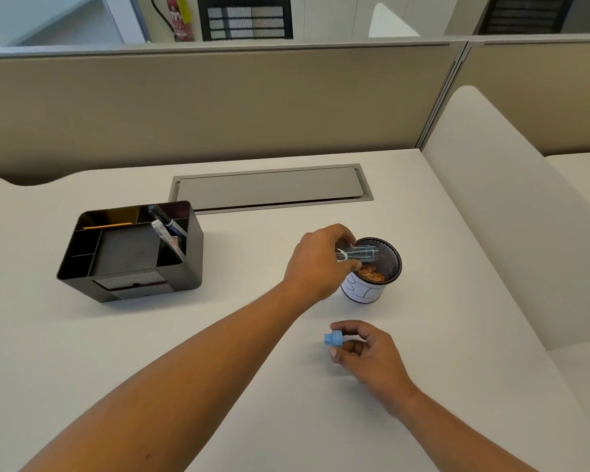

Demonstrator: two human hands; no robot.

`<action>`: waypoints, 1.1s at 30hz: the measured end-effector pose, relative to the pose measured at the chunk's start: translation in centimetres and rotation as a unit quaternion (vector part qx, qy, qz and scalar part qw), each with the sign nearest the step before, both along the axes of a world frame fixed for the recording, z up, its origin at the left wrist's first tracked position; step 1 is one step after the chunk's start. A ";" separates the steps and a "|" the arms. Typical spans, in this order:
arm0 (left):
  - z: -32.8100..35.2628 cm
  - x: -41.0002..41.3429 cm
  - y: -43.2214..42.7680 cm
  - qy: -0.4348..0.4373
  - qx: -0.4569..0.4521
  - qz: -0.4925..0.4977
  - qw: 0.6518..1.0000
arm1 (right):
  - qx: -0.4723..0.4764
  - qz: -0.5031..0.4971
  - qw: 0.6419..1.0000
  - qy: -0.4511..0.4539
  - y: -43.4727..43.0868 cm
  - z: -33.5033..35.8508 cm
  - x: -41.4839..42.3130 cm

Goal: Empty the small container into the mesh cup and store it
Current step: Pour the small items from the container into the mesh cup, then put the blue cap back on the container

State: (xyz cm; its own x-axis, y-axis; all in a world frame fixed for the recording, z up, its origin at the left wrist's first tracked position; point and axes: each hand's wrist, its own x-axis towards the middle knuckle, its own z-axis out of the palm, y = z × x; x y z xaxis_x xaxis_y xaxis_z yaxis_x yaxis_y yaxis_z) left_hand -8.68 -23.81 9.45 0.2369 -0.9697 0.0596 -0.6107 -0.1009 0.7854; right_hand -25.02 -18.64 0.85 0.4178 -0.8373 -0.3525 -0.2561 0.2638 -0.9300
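Head view: the left hand [315,264] is gripping a small clear container [356,253], holding it tipped on its side over the rim of the black mesh cup [387,258]. Brownish contents [372,272] are lying inside the cup, which is standing on the white desk [218,335]. The right hand [368,352] is pinching a blue cap [332,339] between thumb and fingertips, nearer the camera. A black desk organizer [130,253] holding markers [167,226] is sitting well apart to the left

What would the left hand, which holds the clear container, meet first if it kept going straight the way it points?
Probably the mesh cup. The left hand holds the container tipped over its rim, so further travel would likely hit the far wall, though depth is unclear.
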 end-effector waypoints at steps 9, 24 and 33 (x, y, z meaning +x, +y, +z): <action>0.4 1.7 5.8 0.049 -0.032 0.030 0.998 | 0.003 -0.020 0.999 -0.043 0.8 3.7 0.3; -2.6 6.6 19.4 0.223 -0.031 0.146 0.963 | -0.017 0.062 0.992 -0.111 3.9 7.3 3.9; -3.0 7.2 22.6 0.253 -0.042 0.168 0.952 | -0.051 0.106 0.991 -0.063 5.7 7.3 6.2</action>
State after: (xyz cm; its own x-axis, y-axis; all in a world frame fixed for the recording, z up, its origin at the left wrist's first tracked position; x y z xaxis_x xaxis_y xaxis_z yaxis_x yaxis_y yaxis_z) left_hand -1.45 -1.25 6.43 0.5522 -0.8306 -0.0717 -0.0955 -0.1484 0.9843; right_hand -18.85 -12.97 8.14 0.6237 -0.7543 -0.2051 -0.1765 0.1198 -0.9770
